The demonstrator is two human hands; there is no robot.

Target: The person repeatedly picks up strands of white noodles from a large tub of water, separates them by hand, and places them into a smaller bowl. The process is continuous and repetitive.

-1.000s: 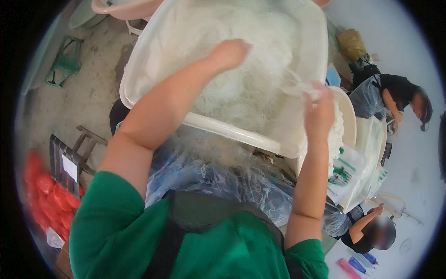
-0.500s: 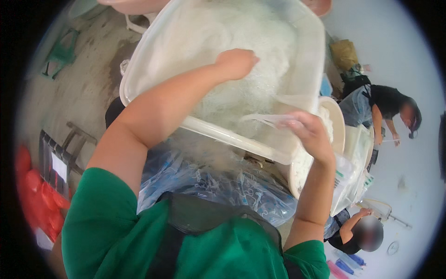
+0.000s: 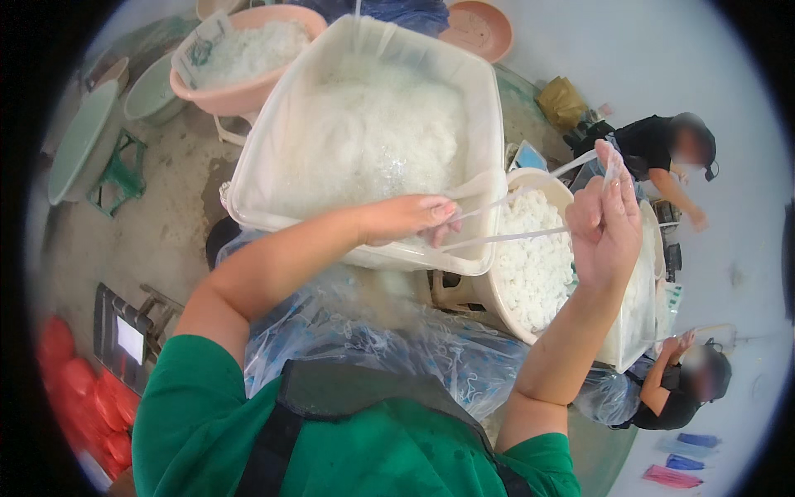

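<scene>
A large white tub (image 3: 482, 103) filled with cloudy water and a mass of pale wet strands stands in front of me. My left hand (image 3: 406, 219) is over its near rim, fingers closed on a long, wet, whitish strand (image 3: 522, 238) that resembles sausage casing. To the right, my right hand (image 3: 609, 224) is raised with the strand caught in its curled fingers. Two lengths run taut between the hands, and one part trails onto the tub's near right corner. Below my right hand is a cream basin (image 3: 507, 302) heaped with white, lumpy material.
A pink basin (image 3: 236, 101) with white strands stands on a stool at far left, near a green stool (image 3: 121, 176) and green basins (image 3: 87, 141). Red bags (image 3: 74, 381) lie at lower left. Two people (image 3: 658, 153) work on the right. Clear plastic sheeting (image 3: 373, 331) covers my front.
My left hand has come out of the tub back to its near rim and now grips the strand. My right hand has risen and moved right, stretching the strand. The view has shifted.
</scene>
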